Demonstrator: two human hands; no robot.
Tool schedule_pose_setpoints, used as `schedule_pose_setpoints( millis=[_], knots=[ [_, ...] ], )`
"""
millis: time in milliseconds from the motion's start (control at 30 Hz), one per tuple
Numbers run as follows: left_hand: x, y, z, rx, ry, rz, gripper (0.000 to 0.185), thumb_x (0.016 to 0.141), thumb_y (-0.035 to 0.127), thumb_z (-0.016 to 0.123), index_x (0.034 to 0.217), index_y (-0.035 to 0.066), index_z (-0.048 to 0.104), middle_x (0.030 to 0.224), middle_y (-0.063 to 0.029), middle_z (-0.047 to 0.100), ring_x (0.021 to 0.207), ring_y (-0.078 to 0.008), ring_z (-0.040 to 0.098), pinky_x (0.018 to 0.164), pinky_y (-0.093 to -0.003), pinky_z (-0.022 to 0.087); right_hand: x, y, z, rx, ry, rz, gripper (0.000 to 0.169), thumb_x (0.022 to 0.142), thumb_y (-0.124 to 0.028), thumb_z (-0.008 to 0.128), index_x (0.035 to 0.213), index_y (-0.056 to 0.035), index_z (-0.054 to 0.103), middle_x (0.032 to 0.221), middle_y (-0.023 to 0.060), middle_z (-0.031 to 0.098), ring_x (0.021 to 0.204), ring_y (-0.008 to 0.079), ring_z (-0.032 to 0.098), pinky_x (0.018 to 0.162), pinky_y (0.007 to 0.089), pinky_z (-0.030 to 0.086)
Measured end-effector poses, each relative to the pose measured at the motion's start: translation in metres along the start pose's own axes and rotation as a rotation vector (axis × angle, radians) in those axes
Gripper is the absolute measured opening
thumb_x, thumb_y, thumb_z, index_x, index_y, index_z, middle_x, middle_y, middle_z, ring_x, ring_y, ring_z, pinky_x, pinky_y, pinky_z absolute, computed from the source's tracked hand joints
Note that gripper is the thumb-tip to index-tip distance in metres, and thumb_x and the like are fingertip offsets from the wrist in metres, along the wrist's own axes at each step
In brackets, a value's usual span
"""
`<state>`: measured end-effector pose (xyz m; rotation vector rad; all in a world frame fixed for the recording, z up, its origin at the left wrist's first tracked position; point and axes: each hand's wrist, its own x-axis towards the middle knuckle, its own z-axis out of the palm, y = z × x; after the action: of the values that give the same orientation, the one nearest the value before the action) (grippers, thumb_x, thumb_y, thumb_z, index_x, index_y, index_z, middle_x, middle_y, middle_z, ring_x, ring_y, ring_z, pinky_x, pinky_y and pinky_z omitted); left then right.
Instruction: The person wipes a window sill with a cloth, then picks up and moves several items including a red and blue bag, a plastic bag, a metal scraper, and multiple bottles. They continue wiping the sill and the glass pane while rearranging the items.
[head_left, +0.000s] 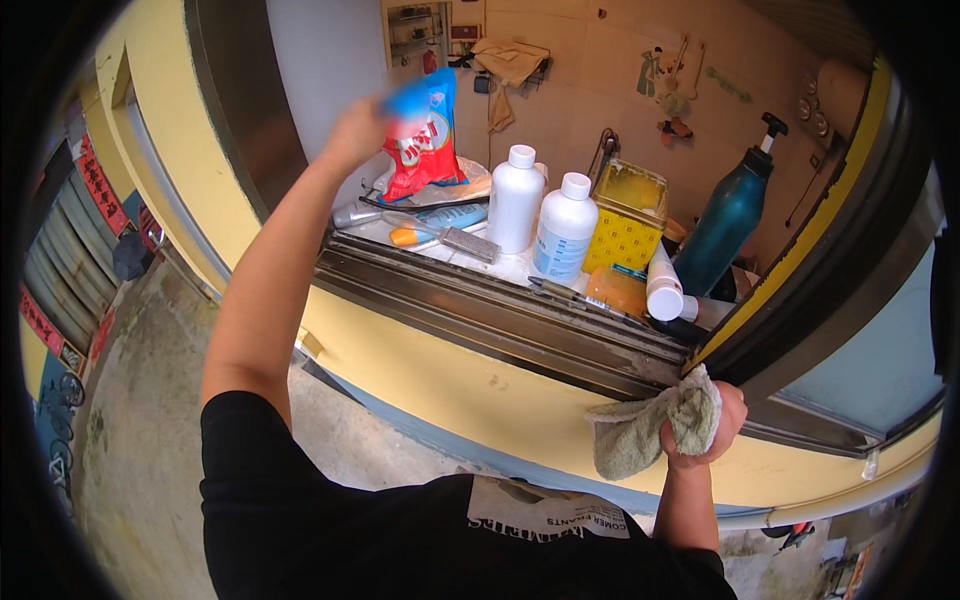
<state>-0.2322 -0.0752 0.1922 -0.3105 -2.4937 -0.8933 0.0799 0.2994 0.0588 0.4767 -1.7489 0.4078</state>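
Note:
My left hand (361, 129) is raised at the left side of the window opening. It grips the upper left edge of a red and blue plastic bag (429, 161) bearing writing; that edge is blurred, and the fingertips are hard to make out. The bag stands above other items on the inner sill. At the lower right corner of the window frame, my right hand (729, 424) clutches a grey-green terry cloth (626, 442). Part of the cloth hangs down over the yellow wall. Its bunched top touches the frame beside the dark metal window track (480, 322).
Two white bottles (514, 202), a metal foot file (471, 244), a yellow tin (624, 225), a teal pump bottle (724, 221), a pen (559, 291) and a white tube (663, 285) crowd the sill. A sliding glass pane (862, 382) is at right.

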Motion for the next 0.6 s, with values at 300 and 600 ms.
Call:
schedule_pose_setpoints(
  millis=[300, 600],
  knots=[
    [-0.039, 0.065, -0.078, -0.358, 0.065, -0.007, 0.027, 0.083, 0.019, 0.05, 0.103, 0.001, 0.053, 0.087, -0.0096, 0.061, 0.075, -0.0148, 0.06, 0.059, -0.0271, 0.05, 0.005, 0.0, -0.003, 0.002, -0.038, -0.028, 0.044, 0.066, -0.034, 0.066, 0.091, 0.0013, 0.055, 0.084, 0.014, 0.055, 0.073, 0.0272, 0.052, 0.064, 0.034, 0.041],
    [-0.12, 0.116, -0.095, -0.719, -0.111, -0.121, 0.029, 0.086, 0.023, 0.05, 0.101, -0.001, 0.045, 0.093, -0.0112, 0.06, 0.083, -0.0139, 0.061, 0.065, -0.0264, 0.053, 0.048, -0.075, 0.048, 1.158, -0.629, 0.834, 0.044, 0.08, -0.019, 0.054, 0.119, -0.0038, 0.04, 0.11, 0.0065, 0.048, 0.098, 0.0143, 0.046, 0.086, 0.028, 0.037]
  ],
)
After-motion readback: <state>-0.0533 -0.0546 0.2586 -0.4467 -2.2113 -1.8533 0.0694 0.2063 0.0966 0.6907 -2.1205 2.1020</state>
